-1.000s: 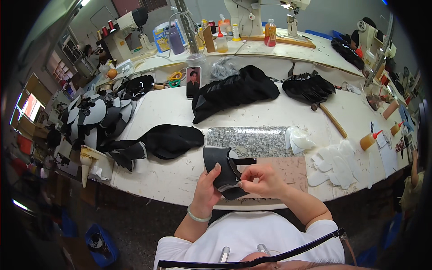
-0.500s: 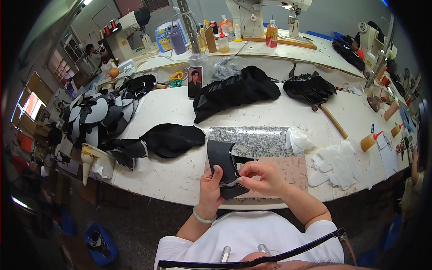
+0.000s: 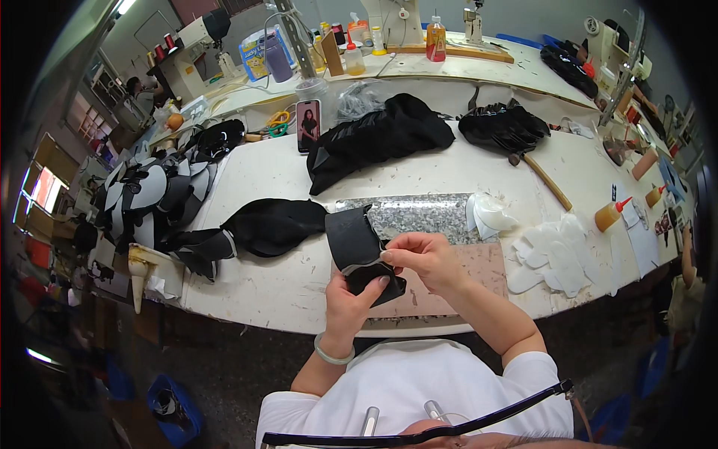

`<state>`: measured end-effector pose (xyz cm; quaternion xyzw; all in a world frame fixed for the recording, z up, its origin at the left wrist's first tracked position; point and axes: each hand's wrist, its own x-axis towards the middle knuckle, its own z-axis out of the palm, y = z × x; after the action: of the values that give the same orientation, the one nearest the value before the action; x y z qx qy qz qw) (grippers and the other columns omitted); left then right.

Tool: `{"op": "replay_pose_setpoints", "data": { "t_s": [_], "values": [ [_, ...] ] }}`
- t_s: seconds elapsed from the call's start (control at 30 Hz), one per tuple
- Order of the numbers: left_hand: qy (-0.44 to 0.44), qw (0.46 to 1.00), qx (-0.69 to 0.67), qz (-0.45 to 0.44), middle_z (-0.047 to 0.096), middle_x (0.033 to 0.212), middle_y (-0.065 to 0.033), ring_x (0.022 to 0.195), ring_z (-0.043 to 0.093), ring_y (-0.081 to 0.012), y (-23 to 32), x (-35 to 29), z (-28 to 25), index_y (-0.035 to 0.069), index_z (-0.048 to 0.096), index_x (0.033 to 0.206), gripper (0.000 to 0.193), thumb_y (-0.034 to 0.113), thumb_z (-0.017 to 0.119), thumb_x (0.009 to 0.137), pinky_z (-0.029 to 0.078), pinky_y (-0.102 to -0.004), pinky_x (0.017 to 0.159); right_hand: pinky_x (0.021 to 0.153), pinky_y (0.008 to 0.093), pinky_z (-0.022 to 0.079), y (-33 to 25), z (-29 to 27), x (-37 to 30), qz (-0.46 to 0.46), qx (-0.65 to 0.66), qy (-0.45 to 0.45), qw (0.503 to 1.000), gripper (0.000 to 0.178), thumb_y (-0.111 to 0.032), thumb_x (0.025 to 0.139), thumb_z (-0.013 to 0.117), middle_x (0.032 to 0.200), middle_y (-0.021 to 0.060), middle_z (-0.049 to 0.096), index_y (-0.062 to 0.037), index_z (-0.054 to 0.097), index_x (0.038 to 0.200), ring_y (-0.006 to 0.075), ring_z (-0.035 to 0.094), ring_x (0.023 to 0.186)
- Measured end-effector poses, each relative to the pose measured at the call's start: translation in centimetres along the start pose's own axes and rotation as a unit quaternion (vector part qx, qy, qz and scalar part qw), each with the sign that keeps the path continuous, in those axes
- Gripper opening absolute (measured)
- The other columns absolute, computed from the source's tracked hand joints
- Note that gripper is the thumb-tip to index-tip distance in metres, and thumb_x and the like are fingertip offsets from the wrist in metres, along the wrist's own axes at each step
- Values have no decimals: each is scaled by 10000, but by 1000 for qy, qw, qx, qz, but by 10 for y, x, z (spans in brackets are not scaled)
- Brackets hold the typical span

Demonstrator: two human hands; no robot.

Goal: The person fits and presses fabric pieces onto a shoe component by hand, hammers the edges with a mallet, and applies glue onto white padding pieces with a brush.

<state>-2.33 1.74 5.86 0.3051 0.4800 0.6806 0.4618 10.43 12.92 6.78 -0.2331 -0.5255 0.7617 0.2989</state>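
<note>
A curved dark grey sheet piece (image 3: 353, 238) with a thin pale edge is held up over the near part of the work boards. Its black lower part (image 3: 381, 290) folds beneath that edge. My left hand (image 3: 350, 305) grips the piece from below, thumb laid over the black part. At the right-hand edge, my right hand (image 3: 426, 260) pinches with thumb and forefinger. Below the hands lies a pinkish board (image 3: 456, 277), and behind it a speckled grey slab (image 3: 419, 217).
Black material bundles (image 3: 385, 138) lie farther back, beside a propped phone (image 3: 308, 127). To the right are white cut pieces (image 3: 557, 258), a hammer (image 3: 550, 183) and a red-tipped glue bottle (image 3: 612, 215). Grey and black pieces (image 3: 149, 191) pile up at left, near a black bundle (image 3: 273, 227).
My right hand has moved up along the piece's edge. My left thumb has shifted from the grey face onto the black lower part, and the piece has turned slightly. The phone's picture differs.
</note>
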Motion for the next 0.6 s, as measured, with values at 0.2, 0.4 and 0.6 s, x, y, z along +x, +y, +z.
{"op": "replay_pose_setpoints", "data": {
  "t_s": [0.2, 0.4, 0.6],
  "values": [
    [47, 991, 66, 107, 645, 1018, -76, 899, 625, -134, -12, 3, 4, -12, 561, 1115, 360, -50, 687, 781, 516, -264, 814, 611, 178, 460, 6, 5, 1, -51, -44, 9, 998, 152, -122, 875, 663, 803, 21, 653, 17, 656, 936, 45, 573, 690],
    [95, 989, 52, 99, 636, 999, -55, 893, 617, -118, -15, 7, -1, -1, 547, 1120, 349, -5, 689, 801, 504, -247, 800, 712, 220, 506, -4, -6, 2, 31, 36, -39, 998, 216, -135, 882, 668, 885, 47, 674, 27, 667, 1025, 80, 610, 772],
    [121, 984, 36, 122, 635, 992, -57, 878, 615, -113, -13, 8, 0, -6, 548, 1108, 342, 12, 700, 803, 503, -242, 791, 687, 218, 511, -4, -7, -2, 6, -129, -36, 991, 218, -141, 854, 703, 835, 48, 688, 24, 697, 997, 86, 618, 751]
  ]
}}
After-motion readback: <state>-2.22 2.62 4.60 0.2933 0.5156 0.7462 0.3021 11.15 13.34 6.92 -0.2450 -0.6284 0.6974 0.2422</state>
